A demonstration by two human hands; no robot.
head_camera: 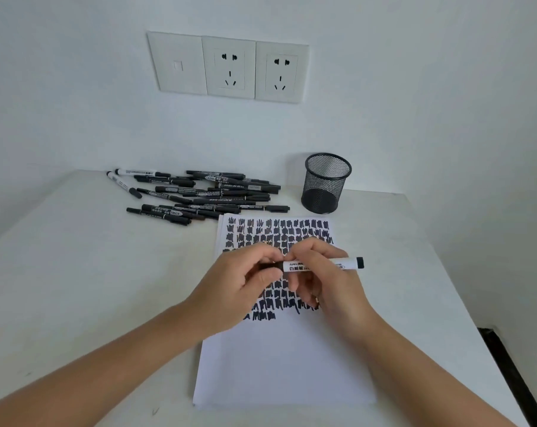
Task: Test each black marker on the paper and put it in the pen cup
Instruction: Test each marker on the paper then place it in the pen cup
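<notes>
While in two hands point(239, 291) point(332, 282), one marker point(295, 267).

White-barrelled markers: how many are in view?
3. One white marker is held by the left hand and right hand above the paper; two others lie at the far-left edge of the marker pile. More may be hidden underneath.

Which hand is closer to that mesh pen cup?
Right. The right hand is straight in front of the pen cup; the left hand sits further left, both holding one marker.
</notes>
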